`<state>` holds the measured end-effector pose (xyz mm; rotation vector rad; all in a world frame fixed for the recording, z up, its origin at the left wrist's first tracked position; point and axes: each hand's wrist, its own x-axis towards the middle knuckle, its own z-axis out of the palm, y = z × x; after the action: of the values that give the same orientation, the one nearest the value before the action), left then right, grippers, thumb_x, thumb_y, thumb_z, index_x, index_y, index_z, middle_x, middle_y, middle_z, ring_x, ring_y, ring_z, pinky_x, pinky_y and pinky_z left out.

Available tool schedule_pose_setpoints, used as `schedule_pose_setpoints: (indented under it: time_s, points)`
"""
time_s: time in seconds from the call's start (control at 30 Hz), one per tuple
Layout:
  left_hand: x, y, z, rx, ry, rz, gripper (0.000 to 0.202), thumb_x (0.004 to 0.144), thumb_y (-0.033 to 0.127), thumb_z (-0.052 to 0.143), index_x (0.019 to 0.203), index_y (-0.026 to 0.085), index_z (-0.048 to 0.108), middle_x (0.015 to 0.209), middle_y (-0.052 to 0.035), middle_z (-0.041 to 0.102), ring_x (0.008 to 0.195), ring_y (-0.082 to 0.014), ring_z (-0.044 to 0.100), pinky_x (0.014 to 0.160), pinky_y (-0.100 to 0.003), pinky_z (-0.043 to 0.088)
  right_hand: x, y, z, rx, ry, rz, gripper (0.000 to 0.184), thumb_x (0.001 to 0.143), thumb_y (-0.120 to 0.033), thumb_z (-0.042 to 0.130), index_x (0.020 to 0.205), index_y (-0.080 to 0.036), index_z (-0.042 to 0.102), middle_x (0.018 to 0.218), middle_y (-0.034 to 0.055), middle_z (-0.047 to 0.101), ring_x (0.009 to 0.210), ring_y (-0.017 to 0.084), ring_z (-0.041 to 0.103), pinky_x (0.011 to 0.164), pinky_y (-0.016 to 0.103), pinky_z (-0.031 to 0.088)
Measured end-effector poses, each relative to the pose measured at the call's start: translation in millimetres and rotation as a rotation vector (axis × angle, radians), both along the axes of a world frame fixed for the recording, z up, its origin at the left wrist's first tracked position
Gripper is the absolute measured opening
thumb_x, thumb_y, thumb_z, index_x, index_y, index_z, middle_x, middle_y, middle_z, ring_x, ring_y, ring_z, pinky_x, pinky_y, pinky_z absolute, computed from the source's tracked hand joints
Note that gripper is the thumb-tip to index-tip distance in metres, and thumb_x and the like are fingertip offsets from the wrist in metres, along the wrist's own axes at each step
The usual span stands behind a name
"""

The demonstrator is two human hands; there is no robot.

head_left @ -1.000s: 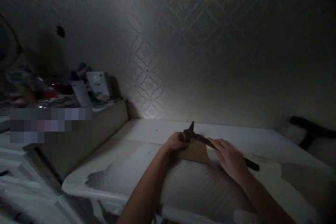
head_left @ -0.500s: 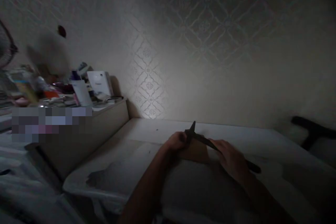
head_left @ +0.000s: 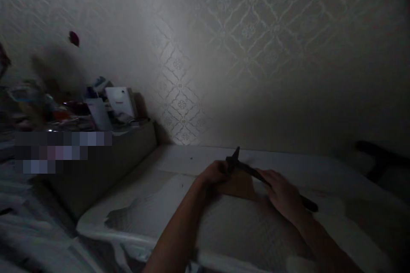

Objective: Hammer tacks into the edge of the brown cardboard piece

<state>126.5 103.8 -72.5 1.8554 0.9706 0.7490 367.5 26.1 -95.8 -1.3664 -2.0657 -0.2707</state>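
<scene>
My right hand (head_left: 283, 196) is wrapped round the handle of a dark hammer (head_left: 256, 175), whose butt end sticks out behind the hand. The hammer's head, with one pointed end tilted up, is right beside the fingers of my left hand (head_left: 218, 172). Those fingers are curled together over a flat brown board (head_left: 238, 185); what they pinch, if anything, is hidden in the dark. The board lies on a white table (head_left: 179, 160) with a pale patterned cover (head_left: 150, 213).
To the left stands a cabinet (head_left: 128, 149) crowded with things, among them a white box (head_left: 121, 101) and a pale upright container (head_left: 98, 113). A patterned wall (head_left: 224, 72) rises behind the table. At the right edge is a dark chair-like shape (head_left: 381, 158).
The light has dimmed, most of all on the wall at right. My hands, the hammer and the board are almost where they were.
</scene>
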Motion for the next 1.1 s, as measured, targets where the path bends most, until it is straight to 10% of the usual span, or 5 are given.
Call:
schedule_pose_setpoints:
  time_s: [1.1]
  points:
    - [-4.1,3.9,-2.9,0.025,0.072,-0.006,0.032,0.052,0.009,0.067,0.082,0.014,0.058,0.083,-0.0020,0.061,0.076,-0.0149,0.054,0.066,-0.023,0.043,-0.1,2.2,-3.1,0.026,0.054,0.025,0.048,0.079,-0.008,0.039,0.123,-0.025,0.050,0.110,0.0047,0.061,0.099,0.019,0.058,0.079,0.033,0.050]
